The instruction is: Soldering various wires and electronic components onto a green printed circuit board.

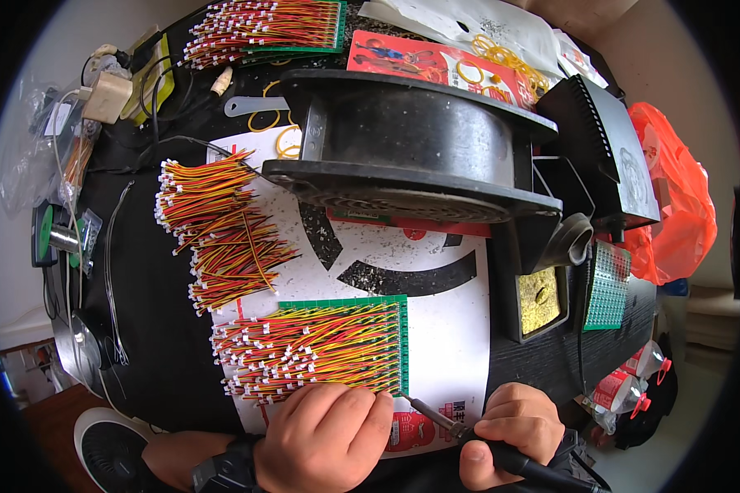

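We are looking down at a black workbench [173,329] where our left hand [325,440] is resting, knuckles up and fingers curled close together, on the near edge of a green circuit board [399,345], pressing down on the lowest of the red, yellow and black wire leads [304,345] that are fanning out from it toward our left. Whether the fingertips are pinching a single wire we cannot tell, since they are tucked under. Our right hand [510,431] is wrapping its fingers tightly around the black handle of a soldering iron [469,434], and its thin metal tip is pointing up and to the left, sitting just beside the board's lower right corner, close to our left fingertips. The board is lying on a white printed sheet [460,329] in the middle of the bench, directly in front of us. A loose bundle of wire leads [222,230] is lying farther up on the left, and a large black fan housing [411,148] is standing behind the sheet. An iron stand with a brass-wool cleaner [538,296] is sitting to the right, with a small perforated green board [607,287] just beside it.
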`<state>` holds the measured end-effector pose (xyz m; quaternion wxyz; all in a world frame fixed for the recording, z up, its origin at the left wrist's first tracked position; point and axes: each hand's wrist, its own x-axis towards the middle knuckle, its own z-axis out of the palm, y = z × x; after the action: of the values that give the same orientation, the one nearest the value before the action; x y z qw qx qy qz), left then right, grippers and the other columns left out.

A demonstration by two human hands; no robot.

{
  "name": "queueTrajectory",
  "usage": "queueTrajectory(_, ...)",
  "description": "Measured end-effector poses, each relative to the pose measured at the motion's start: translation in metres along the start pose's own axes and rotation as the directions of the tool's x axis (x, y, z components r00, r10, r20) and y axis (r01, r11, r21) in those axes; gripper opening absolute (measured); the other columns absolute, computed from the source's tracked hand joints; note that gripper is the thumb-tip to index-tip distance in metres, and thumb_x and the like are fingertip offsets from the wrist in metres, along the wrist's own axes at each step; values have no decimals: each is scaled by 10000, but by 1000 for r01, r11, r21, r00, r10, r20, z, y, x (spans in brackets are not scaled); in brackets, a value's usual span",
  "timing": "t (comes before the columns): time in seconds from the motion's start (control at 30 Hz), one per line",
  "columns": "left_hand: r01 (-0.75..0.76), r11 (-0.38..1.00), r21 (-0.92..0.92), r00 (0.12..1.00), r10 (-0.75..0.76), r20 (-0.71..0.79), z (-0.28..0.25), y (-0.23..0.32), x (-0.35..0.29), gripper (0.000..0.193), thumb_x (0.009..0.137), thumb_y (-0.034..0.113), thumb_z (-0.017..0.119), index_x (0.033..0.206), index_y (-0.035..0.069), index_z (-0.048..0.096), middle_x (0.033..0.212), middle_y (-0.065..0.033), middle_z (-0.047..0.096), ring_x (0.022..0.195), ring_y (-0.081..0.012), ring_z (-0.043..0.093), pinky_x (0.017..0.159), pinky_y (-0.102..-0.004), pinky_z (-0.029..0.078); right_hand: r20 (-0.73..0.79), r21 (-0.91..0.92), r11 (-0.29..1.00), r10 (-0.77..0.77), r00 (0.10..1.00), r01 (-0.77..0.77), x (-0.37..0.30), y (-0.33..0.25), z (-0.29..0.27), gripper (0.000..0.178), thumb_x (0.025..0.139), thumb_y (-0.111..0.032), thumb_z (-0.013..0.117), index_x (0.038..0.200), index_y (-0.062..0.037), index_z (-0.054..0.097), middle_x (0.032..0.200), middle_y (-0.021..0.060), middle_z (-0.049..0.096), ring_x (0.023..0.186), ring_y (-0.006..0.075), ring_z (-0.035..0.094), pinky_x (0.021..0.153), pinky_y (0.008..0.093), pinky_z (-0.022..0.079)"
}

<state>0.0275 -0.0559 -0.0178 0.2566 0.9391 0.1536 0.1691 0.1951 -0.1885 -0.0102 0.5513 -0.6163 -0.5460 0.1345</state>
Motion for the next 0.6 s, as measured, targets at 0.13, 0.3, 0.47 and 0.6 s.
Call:
queueTrajectory(0.13,-13,1000,10,1000,13,6,1,0,0,227,690,-12,703,914,-17,732,811,-87,631,702,-253,618,632,-345,526,-3,-10,1000,-6,1000,6,2,0,0,161,809,-10,728,892,39,600,634,109,560,477,215,497,462,341,393)
queueTrajectory(0.3,-14,1000,18,1000,14,9,0,1,0,222,692,-11,704,912,-18,731,811,-88,630,703,-252,618,630,-342,525,-1,66,997,-45,999,45,-2,3,-5,166,805,-16,732,890,41,601,633,107,561,476,211,497,464,336,392)
queueTrajectory(0.47,-23,1000,20,1000,23,0,1,0,0,216,694,-11,705,909,-19,732,809,-88,630,699,-252,617,625,-341,525,-38,25,1000,-13,999,14,-2,2,0,164,806,-18,732,888,39,602,632,105,563,471,207,488,461,338,388)
queueTrajectory(0.6,-17,1000,19,1000,17,7,1,0,0,215,693,-15,707,906,-20,731,800,-87,626,694,-250,616,620,-341,524,-15,10,1000,-16,1000,17,-2,1,-1,164,806,-18,736,885,36,603,635,105,565,469,205,486,462,338,387)
